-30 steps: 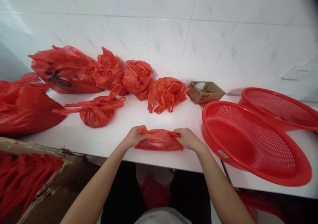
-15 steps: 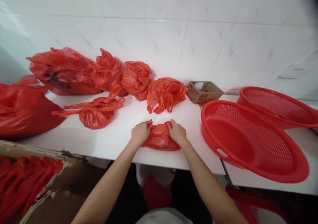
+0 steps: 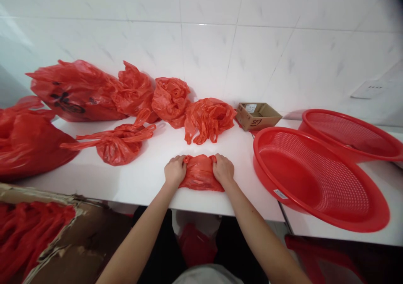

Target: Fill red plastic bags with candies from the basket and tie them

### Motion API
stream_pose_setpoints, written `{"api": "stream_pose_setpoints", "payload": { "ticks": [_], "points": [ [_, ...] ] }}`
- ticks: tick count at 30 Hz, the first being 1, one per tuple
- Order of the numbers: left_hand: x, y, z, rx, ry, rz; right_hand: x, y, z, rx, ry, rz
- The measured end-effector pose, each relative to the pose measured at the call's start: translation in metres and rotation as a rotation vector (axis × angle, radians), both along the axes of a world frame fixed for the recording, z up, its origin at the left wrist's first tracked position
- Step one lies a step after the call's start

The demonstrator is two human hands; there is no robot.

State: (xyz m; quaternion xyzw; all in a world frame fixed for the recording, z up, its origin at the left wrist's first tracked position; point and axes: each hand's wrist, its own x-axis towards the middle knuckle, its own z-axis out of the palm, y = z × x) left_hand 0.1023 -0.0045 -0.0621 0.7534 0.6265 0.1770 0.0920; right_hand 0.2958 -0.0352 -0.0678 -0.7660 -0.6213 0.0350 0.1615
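Observation:
A red plastic bag [image 3: 200, 174] lies on the white table [image 3: 132, 183] close to its front edge, with something inside that I cannot make out. My left hand [image 3: 175, 169] is closed on the bag's upper left corner. On the opposite corner, my right hand [image 3: 223, 169] grips the plastic in the same way. Between the two hands the bag's top edge is stretched fairly straight. Just beyond it sits a crumpled bunch of red plastic bags [image 3: 209, 118], apart from my hands.
More filled red bags [image 3: 78, 93] line the wall, and a knotted one [image 3: 119, 145] lies left of centre. A small cardboard box [image 3: 258, 116] stands behind two red baskets [image 3: 315, 179] on the right. At lower left, a large carton [image 3: 85, 233] holds red bags.
Both hands have closed more tightly around the bag's corners, and its top edge is now pulled straighter. The view has shifted slightly.

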Motion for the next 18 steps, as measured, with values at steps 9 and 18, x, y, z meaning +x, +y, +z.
{"api": "stream_pose_setpoints", "payload": {
  "ticks": [9,18],
  "points": [
    [-0.023,0.010,-0.010,0.050,-0.169,0.232,0.014,0.004,-0.001,0.042,0.122,-0.241],
    [-0.021,-0.001,-0.009,0.179,-0.389,0.021,0.002,0.015,0.003,0.061,0.382,-0.061]
  ]
}}
